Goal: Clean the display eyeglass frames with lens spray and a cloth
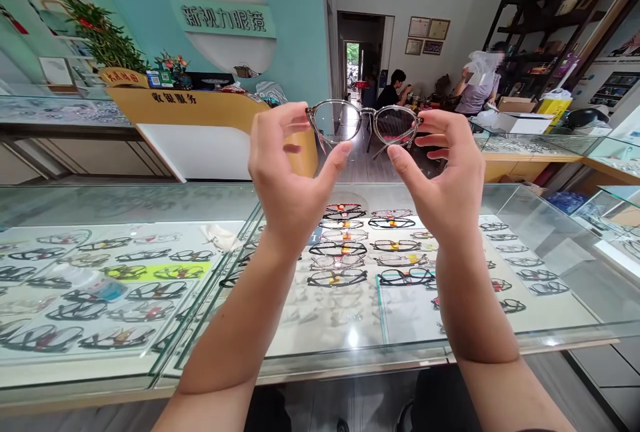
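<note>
A pair of eyeglasses (367,111) with thin, round, greyish frames is held up in front of me, above the glass display case (325,352). My left hand (287,165) grips its left side, fingers behind the outer edge and thumb near the lower rim. On the opposite side my right hand (443,172) pinches the frame near the hinge, with the thumb under the right lens. One temple arm hangs down between the lenses and my right thumb. Below, several rows of eyeglasses (337,277) lie inside the case.
To the left, a white bottle with a blue label (100,283) and a crumpled white cloth (220,237) rest on the glass. A cashier counter (210,145) stands beyond. Two people (395,91) are at the back right, near a white box (520,123) and other glass cases.
</note>
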A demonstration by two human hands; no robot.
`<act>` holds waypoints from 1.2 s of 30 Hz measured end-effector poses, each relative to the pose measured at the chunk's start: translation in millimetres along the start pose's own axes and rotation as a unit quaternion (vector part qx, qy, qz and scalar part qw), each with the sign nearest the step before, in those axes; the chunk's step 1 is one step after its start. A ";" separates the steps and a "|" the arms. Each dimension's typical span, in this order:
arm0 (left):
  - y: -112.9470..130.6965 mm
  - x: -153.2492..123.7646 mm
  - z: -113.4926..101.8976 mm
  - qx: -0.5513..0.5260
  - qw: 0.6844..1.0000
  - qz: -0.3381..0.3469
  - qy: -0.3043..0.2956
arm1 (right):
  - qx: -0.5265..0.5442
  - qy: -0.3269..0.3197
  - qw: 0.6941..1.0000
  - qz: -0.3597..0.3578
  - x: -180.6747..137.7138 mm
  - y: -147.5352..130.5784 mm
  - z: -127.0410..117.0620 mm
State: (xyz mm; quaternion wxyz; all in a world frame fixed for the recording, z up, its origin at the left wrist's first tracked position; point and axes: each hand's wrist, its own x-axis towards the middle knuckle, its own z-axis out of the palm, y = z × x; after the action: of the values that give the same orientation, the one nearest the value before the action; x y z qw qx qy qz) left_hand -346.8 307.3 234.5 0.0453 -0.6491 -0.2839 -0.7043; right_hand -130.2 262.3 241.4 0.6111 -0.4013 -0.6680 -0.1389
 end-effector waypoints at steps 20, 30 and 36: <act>-4.3 1.5 0.6 -0.015 1.000 -0.017 0.004 | -0.001 0.018 1.000 0.006 -1.0 0.0 5.6; -7.9 1.4 2.9 -0.074 0.995 -0.065 -0.034 | -0.027 0.028 0.999 -0.008 0.1 -2.8 1.9; -8.9 1.1 3.5 -0.070 0.994 -0.072 -0.038 | -0.020 0.032 0.999 0.003 0.0 -10.2 -0.1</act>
State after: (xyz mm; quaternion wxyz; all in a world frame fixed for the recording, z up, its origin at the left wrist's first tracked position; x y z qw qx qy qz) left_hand -347.7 316.7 232.5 -0.0617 -0.6549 -0.2814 -0.6986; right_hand -137.4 255.7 244.5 0.6246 -0.4108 -0.6438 -0.1634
